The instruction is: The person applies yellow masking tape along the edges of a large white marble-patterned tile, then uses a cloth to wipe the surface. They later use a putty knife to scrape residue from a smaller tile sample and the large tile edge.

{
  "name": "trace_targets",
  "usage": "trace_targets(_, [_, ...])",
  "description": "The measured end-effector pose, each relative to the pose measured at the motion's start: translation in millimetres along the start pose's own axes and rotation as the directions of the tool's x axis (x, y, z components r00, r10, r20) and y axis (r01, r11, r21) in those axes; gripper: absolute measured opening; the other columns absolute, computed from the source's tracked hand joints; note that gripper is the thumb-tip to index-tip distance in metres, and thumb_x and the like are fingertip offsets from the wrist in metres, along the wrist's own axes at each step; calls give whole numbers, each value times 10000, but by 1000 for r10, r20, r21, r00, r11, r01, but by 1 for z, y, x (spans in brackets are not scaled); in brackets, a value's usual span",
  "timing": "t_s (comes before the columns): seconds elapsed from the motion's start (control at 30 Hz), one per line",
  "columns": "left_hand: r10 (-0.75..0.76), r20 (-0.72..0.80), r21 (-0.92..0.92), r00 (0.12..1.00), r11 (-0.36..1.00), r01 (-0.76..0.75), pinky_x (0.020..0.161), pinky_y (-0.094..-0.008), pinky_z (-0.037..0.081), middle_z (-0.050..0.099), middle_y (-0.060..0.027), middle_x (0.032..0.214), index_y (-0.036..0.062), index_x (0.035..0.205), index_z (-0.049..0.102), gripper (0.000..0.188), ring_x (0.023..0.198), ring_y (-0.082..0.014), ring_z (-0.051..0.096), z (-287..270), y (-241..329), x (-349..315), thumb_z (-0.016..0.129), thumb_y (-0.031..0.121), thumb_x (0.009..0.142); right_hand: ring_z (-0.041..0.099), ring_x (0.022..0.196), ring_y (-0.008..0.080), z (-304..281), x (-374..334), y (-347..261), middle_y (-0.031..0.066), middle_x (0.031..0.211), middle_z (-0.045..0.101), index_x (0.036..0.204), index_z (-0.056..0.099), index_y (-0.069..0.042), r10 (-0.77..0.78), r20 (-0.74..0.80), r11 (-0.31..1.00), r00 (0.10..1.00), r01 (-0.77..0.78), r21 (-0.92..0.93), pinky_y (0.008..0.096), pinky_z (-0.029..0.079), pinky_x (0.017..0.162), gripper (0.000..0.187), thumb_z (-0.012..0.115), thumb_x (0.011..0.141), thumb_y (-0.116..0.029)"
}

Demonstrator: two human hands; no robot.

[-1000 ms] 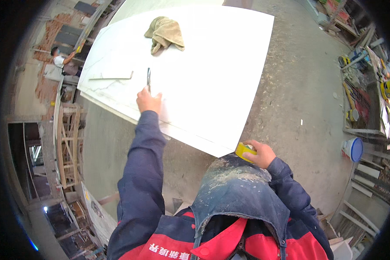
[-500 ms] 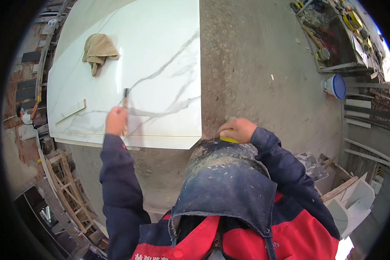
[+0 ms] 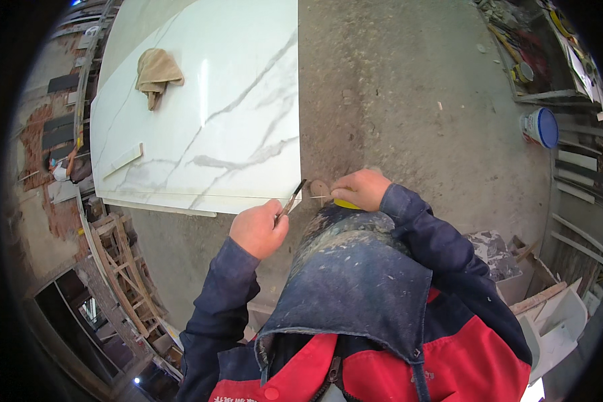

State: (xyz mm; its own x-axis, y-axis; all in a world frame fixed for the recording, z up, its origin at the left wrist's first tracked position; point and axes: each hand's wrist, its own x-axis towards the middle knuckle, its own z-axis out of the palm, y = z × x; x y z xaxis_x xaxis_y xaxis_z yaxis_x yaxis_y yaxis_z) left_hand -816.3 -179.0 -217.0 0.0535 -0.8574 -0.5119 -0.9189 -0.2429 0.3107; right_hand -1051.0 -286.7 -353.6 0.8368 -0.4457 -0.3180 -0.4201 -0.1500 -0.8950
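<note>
My left hand is closed round a slim brush, its dark tip pointing up and away beside the near right corner of a white, grey-veined slab. Just to the right, my right hand grips a yellow rounded object, mostly hidden under the fingers. A thin pale stick extends left from those fingers toward the brush; I cannot tell whether it touches the slab corner. On the slab lie a crumpled tan cloth and a narrow pale strip.
Beyond the slab's right edge is a dusty concrete floor. A white bucket with a blue lid stands at right, near a tool bin. Wooden frames stand at left, where another person is at work. Several pale strips lie at far right.
My left hand has swung right and nearer with the brush, from over the slab to its near right corner. The right hand stays about where it was, still on the yellow object.
</note>
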Motion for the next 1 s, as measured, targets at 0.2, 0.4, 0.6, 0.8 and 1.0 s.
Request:
trace_targets(0.2, [4, -20, -18, 1000, 1000, -5, 635, -505, 480, 637, -211, 725, 32, 870, 606, 188, 717, -431, 626, 11, 2, 0, 621, 220, 868, 659, 960, 382, 4, -3, 3, 176, 1028, 708, 1090, 723, -110, -2, -31, 999, 1000, 4, 40, 444, 520, 843, 301, 583, 955, -340])
trace_targets(0.4, [-217, -158, -281, 963, 945, 167, 588, -348, 458, 610, -95, 675, 20, 889, 624, 155, 621, -213, 585, 0, -1, -23, 649, 174, 889, 660, 987, 369, 8, -5, 7, 165, 1029, 712, 1083, 722, -87, -11, -49, 992, 999, 17, 127, 434, 516, 866, 323, 587, 952, -350])
trace_targets(0.6, [-477, -192, -738, 858, 646, 194, 563, -223, 423, 593, 16, 743, 8, 947, 609, 115, 622, -52, 524, 7, -40, -72, 616, 122, 962, 661, 1005, 364, 12, -31, 50, 164, 1069, 707, 1100, 734, -109, 176, -134, 984, 975, -175, 20, 415, 520, 868, 325, 611, 936, -361])
trace_targets(0.8, [-580, -153, -894, 800, 426, 138, 573, -230, 439, 621, -9, 770, 4, 998, 610, 158, 636, -64, 555, 35, -68, -106, 624, 159, 973, 680, 923, 330, -49, -23, -23, 166, 1013, 709, 1168, 711, -103, -25, -611, 935, 792, -197, -294, 391, 527, 836, 278, 628, 923, -206])
trace_targets(1.0, [-495, -247, -917, 833, 397, -37, 629, -234, 465, 644, -28, 785, -13, 1055, 606, 178, 681, -75, 585, 39, -101, -113, 627, 145, 975, 605, 961, 243, -41, 74, -118, 64, 984, 628, 1176, 696, -222, -555, -256, 501, 791, 72, -862, 393, 459, 913, 319, 600, 886, -130])
